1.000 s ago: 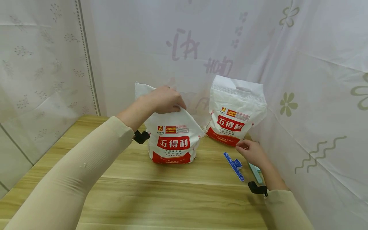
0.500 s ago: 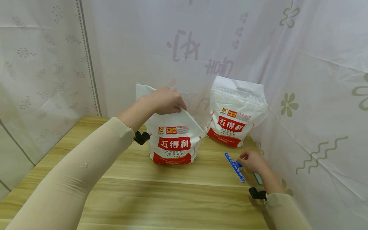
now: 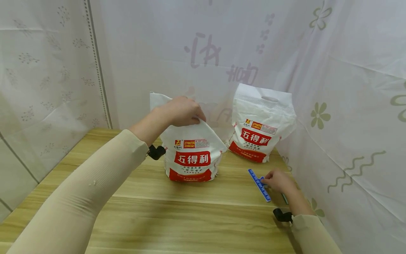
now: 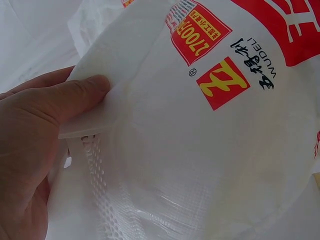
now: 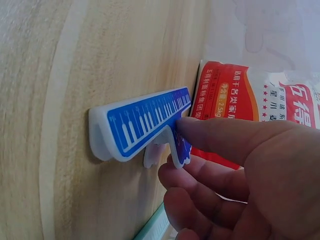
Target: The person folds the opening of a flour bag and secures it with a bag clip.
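Observation:
A white flour bag [image 3: 191, 151] with red label stands mid-table. My left hand [image 3: 181, 111] grips its folded top edge; in the left wrist view the left hand [image 4: 45, 130] pinches the white flap with the thumb on top. The bag [image 4: 210, 125] fills that view. A blue sealing clip [image 3: 259, 184] with piano-key print lies on the wooden table [image 3: 177, 215] at the right. My right hand [image 3: 279, 181] pinches its handle tab; the right wrist view shows the clip [image 5: 142, 122] with the right hand [image 5: 225, 170] holding the tab between thumb and fingers.
A second identical flour bag [image 3: 260, 121] stands at the back right against the white curtain [image 3: 349, 106]. A pale green clip [image 3: 284, 198] lies half hidden under my right wrist. Tiled wall [image 3: 44, 77] bounds the left side.
My right hand has drawn back from near the rear bag toward me and closed on the blue clip's tab. The left hand has kept its hold on the front bag.

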{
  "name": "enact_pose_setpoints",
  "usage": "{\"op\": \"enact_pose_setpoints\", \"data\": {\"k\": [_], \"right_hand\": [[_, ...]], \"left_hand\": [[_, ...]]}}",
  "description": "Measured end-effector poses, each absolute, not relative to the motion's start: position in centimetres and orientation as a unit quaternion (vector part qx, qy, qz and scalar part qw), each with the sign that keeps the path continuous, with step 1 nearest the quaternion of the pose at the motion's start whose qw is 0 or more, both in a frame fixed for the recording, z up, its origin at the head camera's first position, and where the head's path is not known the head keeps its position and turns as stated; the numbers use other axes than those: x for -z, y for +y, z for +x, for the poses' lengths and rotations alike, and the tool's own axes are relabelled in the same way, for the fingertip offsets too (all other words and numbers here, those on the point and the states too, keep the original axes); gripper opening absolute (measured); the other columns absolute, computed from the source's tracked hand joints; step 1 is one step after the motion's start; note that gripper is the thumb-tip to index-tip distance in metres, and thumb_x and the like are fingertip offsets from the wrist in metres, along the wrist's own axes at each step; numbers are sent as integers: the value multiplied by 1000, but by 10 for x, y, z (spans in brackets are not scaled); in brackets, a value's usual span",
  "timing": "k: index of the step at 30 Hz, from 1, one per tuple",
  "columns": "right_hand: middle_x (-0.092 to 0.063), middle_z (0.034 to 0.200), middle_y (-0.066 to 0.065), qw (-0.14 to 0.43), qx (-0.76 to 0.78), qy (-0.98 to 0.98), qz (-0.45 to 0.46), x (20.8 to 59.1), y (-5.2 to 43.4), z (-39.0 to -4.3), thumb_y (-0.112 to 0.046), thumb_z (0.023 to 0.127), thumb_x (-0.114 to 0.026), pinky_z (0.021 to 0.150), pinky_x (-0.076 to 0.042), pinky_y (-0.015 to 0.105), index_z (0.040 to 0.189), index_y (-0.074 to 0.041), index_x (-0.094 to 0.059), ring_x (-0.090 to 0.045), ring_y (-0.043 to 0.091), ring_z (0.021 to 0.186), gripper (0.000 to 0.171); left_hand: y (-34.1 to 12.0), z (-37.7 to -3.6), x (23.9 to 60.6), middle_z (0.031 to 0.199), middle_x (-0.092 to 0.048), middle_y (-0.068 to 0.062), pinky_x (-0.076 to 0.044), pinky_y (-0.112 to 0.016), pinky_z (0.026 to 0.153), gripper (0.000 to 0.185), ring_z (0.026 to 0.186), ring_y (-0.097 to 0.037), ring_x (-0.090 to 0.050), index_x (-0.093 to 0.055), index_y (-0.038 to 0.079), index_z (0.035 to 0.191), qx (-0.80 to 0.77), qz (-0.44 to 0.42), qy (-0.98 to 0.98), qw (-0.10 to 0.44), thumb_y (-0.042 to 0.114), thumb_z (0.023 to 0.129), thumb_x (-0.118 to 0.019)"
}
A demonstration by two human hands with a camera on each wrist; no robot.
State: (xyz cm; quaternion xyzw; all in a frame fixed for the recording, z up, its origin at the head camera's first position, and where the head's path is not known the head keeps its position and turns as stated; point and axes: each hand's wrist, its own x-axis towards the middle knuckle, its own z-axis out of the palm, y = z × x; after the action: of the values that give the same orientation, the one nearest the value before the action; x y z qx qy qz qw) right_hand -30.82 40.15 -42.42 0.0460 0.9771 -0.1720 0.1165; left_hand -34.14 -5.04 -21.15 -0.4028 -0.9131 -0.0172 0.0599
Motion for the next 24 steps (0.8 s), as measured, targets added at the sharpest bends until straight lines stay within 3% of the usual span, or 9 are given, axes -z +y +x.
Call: {"op": "enact_pose_setpoints", "data": {"k": [18, 24], "right_hand": [[-63, 83, 4, 150, 227, 961, 55, 418, 397, -300, -33, 105, -71, 66, -45, 33, 99, -6, -68, -56, 20, 75, 28], [-67, 88, 8, 156, 283, 943, 75, 420, 396, -301, -28, 105, -73, 70, -54, 34, 100, -5, -67, -61, 22, 77, 25]], "left_hand": [[-49, -340, 211, 122, -82, 0, -58, -45, 100, 22, 110, -26, -69, -84, 21, 125, 18, -405, -912, 62, 20, 106, -74], [-50, -342, 212, 121, -83, 1, -58, -44, 100, 21, 110, -26, -70, -84, 21, 125, 18, -408, -910, 63, 20, 106, -74]]}}
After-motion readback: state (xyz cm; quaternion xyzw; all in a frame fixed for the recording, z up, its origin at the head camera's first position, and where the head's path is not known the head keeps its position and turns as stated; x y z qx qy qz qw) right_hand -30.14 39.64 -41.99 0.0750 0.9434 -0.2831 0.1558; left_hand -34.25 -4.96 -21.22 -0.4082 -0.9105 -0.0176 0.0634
